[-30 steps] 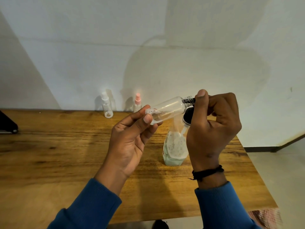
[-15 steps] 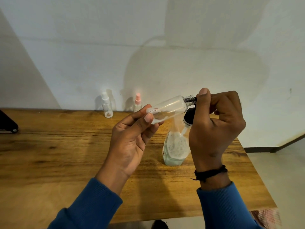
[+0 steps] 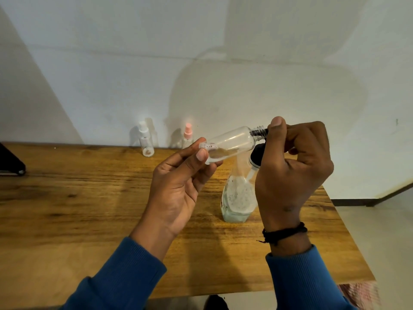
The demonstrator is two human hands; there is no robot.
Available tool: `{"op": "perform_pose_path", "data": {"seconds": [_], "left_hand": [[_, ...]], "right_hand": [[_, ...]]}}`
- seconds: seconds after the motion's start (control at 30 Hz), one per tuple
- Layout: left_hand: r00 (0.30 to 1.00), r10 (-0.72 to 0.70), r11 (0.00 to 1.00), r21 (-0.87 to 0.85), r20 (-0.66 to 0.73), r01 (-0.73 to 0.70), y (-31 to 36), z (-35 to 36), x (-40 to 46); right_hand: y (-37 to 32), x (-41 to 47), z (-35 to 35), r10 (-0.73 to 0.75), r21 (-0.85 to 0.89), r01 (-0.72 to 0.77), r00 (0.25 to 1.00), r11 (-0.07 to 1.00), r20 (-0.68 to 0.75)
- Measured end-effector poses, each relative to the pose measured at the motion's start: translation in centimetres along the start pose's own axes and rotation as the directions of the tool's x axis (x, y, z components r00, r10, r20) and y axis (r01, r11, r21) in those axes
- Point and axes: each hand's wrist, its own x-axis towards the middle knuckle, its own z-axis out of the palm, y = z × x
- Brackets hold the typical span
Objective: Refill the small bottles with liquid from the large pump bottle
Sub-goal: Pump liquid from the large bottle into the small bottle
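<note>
My left hand (image 3: 178, 189) pinches the base of a small clear bottle (image 3: 232, 142) and holds it above the table. The bottle is tilted, with its uncapped threaded neck pointing up and to the right. My right hand (image 3: 290, 171) curls round the black pump head (image 3: 257, 154) of the large pump bottle (image 3: 237, 198). Its thumb is raised beside the small bottle's neck, where the dark nozzle meets the opening. The large bottle stands on the wooden table (image 3: 89, 198) with pale, foamy liquid low inside it.
Two more small bottles stand at the back by the wall, one with a white cap (image 3: 145, 139) and one with a pink cap (image 3: 187, 134). A dark object (image 3: 9, 164) lies at the table's left edge. The table's right edge drops to the floor.
My right hand and the small bottle's neck have crept slightly up and to the right. My left hand has barely moved.
</note>
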Motion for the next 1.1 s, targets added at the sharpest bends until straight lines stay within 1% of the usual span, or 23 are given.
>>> {"op": "perform_pose_path", "data": {"seconds": [0.1,0.33,0.5,0.73,0.9,1.1], "left_hand": [[1.0,0.0,1.0,-0.005,-0.009,0.0,0.04,-0.04,-0.06],[1.0,0.005,1.0,0.003,0.013,-0.005,0.11,0.24,-0.15],[1.0,0.008,1.0,0.002,0.004,-0.008,0.1,0.21,-0.17],[1.0,0.007,1.0,0.009,0.016,-0.007,0.2,0.37,-0.18],[1.0,0.005,1.0,0.002,0.005,-0.005,0.06,0.25,-0.08],[1.0,0.011,1.0,0.017,0.014,-0.011,0.09,0.36,-0.09]], "right_hand": [[0.19,-0.42,0.12,0.007,0.02,-0.007,1.0,1.0,-0.003],[-0.26,0.01,0.04,0.0,-0.007,0.0,1.0,1.0,-0.014],[0.09,-0.57,0.14,0.017,0.022,-0.017,1.0,1.0,-0.023],[-0.34,0.18,-0.02,0.007,-0.009,-0.007,1.0,1.0,-0.009],[0.08,-0.38,0.05,0.01,0.02,-0.01,1.0,1.0,-0.022],[0.0,-0.11,0.09,0.004,0.003,-0.004,1.0,1.0,-0.018]]}}
